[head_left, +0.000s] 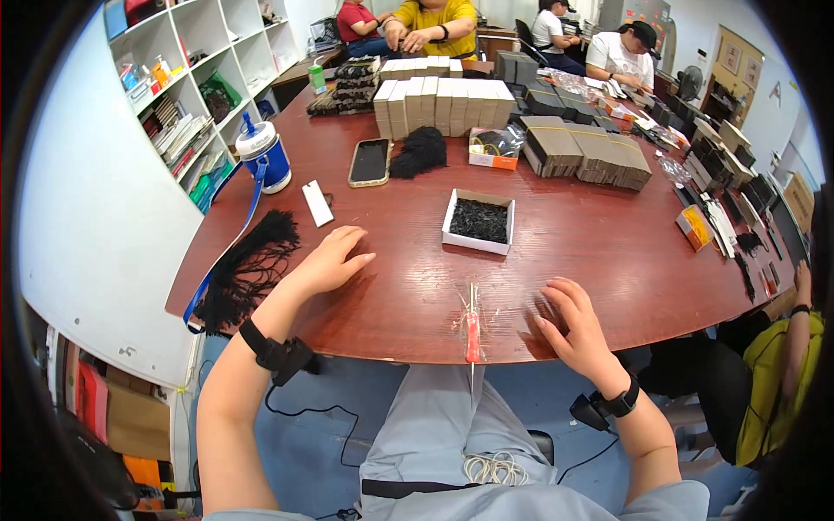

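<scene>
My left hand (328, 262) rests on the reddish-brown table (408, 326) with its fingers apart and nothing in them. To its left lies a bundle of black cords with loose ends (252, 260). My right hand (575, 328) hovers at or just above the table's near edge, fingers spread, also holding nothing. Between my hands, a red-handled tool with thin metal prongs (473, 337) seems fixed to the edge with clear tape. Beyond it stands a shallow white box (473, 244) filled with small black pieces (479, 221).
A white tag (317, 204), a phone (370, 162), a black cord bundle (420, 153) and a blue jug (266, 161) lie farther left. White box stacks (443, 108) and grey banded stacks (591, 156) line the back. Several people sit around the table.
</scene>
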A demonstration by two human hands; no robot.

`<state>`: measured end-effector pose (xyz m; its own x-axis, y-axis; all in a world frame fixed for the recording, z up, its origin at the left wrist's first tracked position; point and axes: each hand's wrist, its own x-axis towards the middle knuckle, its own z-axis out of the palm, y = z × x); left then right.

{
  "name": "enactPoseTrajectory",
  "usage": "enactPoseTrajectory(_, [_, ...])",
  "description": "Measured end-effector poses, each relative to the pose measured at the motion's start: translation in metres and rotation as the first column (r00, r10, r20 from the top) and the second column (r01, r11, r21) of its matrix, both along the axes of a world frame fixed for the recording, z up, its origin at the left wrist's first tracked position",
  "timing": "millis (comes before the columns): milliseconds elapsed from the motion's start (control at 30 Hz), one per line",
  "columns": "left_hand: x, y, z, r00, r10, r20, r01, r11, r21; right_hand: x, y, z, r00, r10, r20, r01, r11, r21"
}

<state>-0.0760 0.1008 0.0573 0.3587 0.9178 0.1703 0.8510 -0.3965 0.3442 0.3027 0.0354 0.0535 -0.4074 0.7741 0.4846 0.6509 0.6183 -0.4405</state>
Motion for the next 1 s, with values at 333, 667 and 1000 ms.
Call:
enactPoseTrajectory(333, [0.003, 0.027, 0.021, 0.999, 0.036, 0.0, -0.035, 0.981, -0.189, 0.016, 0.003, -0.014, 0.999, -0.033, -0.001, 0.033, 0.998, 0.06])
enactPoseTrajectory(667, [0.003, 0.053, 0.02, 0.993, 0.092, 0.072, -0.08, 0.984, -0.16, 0.019, 0.004, -0.017, 0.996, -0.04, -0.085, 0.044, 0.998, 0.044])
enactPoseTrajectory(1000, [-0.071, -0.004, 0.02, 0.929, 0.311, 0.201, -0.358, 0.892, 0.276, 0.016, 0.002, -0.017, 0.997, -0.034, -0.068, 0.038, 0.997, 0.061])
